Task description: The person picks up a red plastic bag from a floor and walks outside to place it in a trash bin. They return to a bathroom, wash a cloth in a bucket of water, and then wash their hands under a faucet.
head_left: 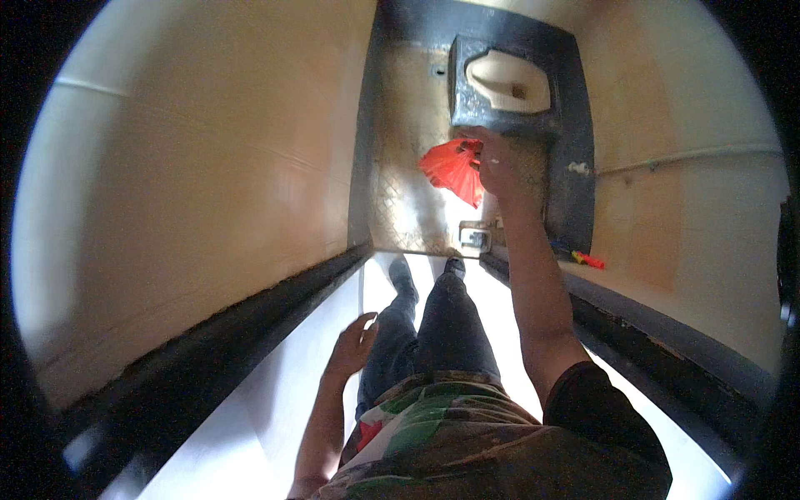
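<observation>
Red bag (452, 171) is held over the floor (393, 187), near the toilet (498, 83), the right hand (493, 162) closed on its edge. The left hand (353, 346) is loosely open, holding nothing. Taken up, not yet released; what else remains cannot be told.

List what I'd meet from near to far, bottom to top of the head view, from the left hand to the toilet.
Left hand → dark shoes → small white-and-grey object on the floor → red item held in the right hand → squat toilet.
</observation>
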Demonstrator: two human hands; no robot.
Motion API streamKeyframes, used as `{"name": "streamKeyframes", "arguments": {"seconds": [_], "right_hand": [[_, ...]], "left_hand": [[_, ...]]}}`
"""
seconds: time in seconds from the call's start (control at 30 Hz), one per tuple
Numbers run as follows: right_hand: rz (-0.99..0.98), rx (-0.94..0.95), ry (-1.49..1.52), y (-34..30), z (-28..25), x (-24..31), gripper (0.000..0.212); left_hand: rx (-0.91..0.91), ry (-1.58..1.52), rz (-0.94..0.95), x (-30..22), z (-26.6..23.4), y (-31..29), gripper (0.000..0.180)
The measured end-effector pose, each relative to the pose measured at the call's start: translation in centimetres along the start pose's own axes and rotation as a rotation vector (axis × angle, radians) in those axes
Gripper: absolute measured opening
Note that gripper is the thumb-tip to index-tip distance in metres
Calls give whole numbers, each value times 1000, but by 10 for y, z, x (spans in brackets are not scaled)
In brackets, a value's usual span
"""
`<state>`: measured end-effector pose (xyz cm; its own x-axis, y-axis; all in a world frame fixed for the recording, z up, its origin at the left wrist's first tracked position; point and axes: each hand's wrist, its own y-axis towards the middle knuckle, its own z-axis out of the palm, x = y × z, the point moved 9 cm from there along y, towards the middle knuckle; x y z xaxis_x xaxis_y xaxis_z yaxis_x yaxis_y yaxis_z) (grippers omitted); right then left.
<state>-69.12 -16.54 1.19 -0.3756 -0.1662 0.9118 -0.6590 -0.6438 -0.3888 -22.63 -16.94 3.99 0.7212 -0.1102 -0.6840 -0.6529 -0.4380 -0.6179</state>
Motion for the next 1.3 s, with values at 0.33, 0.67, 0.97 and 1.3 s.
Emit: {"name": "streamKeyframes", "arguments": {"seconds": [0.33,0.67,0.97,1.3], "right_hand": [[295,-11,251,7,-13,81,26],[14,-72,143,30,-24,57,33],[37,-84,10,40,-17,4,28],[283,27,-270,19,36,-77,30]], "left_hand": [[-514,-367,-490,203,102,-221,42],[-1007,-794,-793,221,275,-397,36],[-1792,947,-754,-84,-46,-450,73],[-1728,717,-848,-31,-79,-451,122]]}}
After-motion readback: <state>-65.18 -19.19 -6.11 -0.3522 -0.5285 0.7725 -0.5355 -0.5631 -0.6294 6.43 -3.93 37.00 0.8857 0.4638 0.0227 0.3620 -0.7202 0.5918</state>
